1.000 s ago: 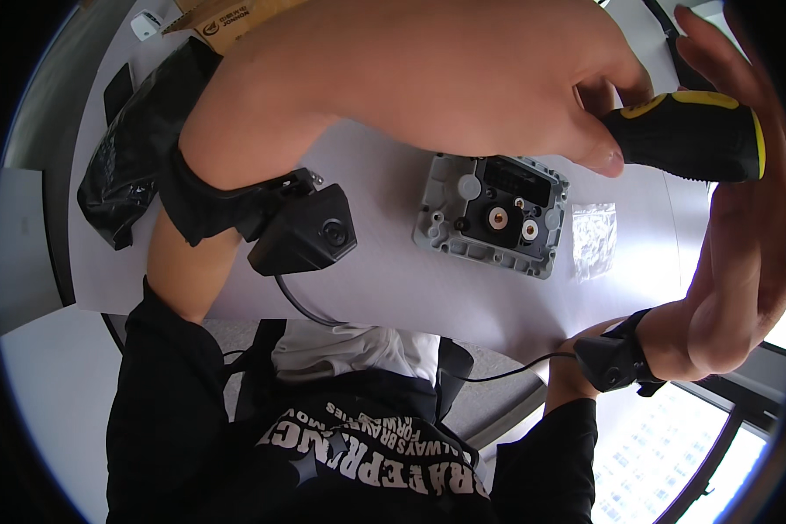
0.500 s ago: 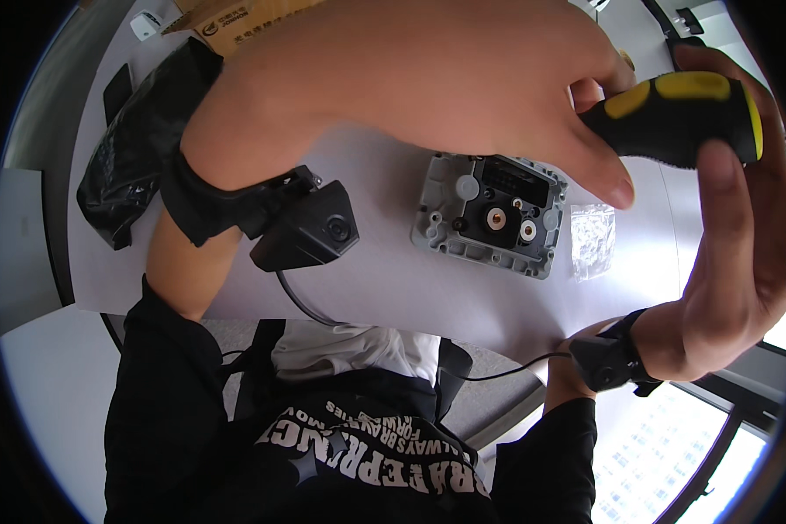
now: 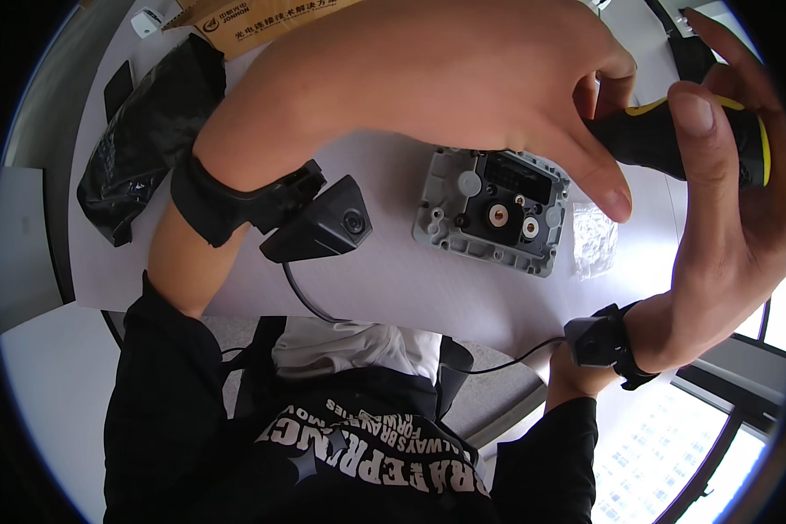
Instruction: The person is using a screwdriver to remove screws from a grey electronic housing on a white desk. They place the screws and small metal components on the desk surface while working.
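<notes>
My left hand point(image 3: 498, 87) reaches across the table from the left, its thumb and fingers closed around the front of a screwdriver with a black and yellow handle point(image 3: 642, 142). At the far right, my right hand point(image 3: 716, 236) wraps the handle's rear end, thumb pressed along its side. The screwdriver's shaft is hidden behind my left hand. Below my left hand a grey rectangular housing point(image 3: 441, 210) lies on the table, with a black insert and round metal contacts facing up. Beside its right edge rests a small clear plastic bag point(image 3: 595, 243), just under my left thumb.
A black plastic bag point(image 3: 153, 140) lies at the left, by a dark flat object point(image 3: 119, 90). Behind stands a cardboard box point(image 3: 275, 24), with a small white device point(image 3: 147, 23) beside it. Wrist cameras point(image 3: 327, 225) trail cables over the table's near edge point(image 3: 393, 325).
The handle has rolled, so less of its yellow side shows. My right thumb has moved up over it, and my right wrist has shifted slightly. The housing stays put.
</notes>
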A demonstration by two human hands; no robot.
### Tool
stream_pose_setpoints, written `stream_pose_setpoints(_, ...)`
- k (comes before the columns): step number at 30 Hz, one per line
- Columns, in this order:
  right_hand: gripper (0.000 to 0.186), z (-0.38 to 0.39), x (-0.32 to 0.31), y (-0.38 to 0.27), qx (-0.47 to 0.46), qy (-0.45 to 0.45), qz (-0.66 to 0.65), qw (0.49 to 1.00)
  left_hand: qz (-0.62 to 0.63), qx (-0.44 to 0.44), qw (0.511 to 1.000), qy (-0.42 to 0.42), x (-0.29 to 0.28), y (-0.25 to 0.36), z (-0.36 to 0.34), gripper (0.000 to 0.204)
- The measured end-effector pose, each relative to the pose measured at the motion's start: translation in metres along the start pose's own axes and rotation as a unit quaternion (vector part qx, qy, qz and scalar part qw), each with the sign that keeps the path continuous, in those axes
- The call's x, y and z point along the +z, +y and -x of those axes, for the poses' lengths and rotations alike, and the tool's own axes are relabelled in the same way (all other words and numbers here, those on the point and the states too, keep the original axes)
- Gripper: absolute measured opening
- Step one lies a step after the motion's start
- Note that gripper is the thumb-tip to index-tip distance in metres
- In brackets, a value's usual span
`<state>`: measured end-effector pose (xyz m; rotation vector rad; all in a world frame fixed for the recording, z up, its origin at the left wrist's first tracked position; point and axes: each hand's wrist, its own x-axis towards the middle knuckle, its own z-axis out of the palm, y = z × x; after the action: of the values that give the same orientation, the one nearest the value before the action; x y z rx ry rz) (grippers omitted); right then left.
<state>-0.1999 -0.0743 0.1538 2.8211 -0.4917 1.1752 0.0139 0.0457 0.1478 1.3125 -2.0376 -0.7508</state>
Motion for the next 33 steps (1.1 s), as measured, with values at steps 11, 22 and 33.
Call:
stream_pose_setpoints(11, 0.058, 0.001, 0.004, 0.001, -0.004, 0.001, 0.006, 1.0, -0.018, 0.027, 0.999, -0.01, 0.0, -0.024, -0.002, 0.045)
stream_pose_setpoints(22, 0.058, -0.001, 0.002, 0.002, 0.006, 0.008, 0.021, 1.0, -0.019, 0.032, 0.998, 0.043, 0.003, -0.021, -0.005, 0.041)
stream_pose_setpoints(33, 0.058, 0.0, 0.005, -0.002, 0.009, 0.021, 0.031, 0.999, 0.045, 0.029, 0.998, -0.02, -0.017, -0.012, 0.0, 0.032)
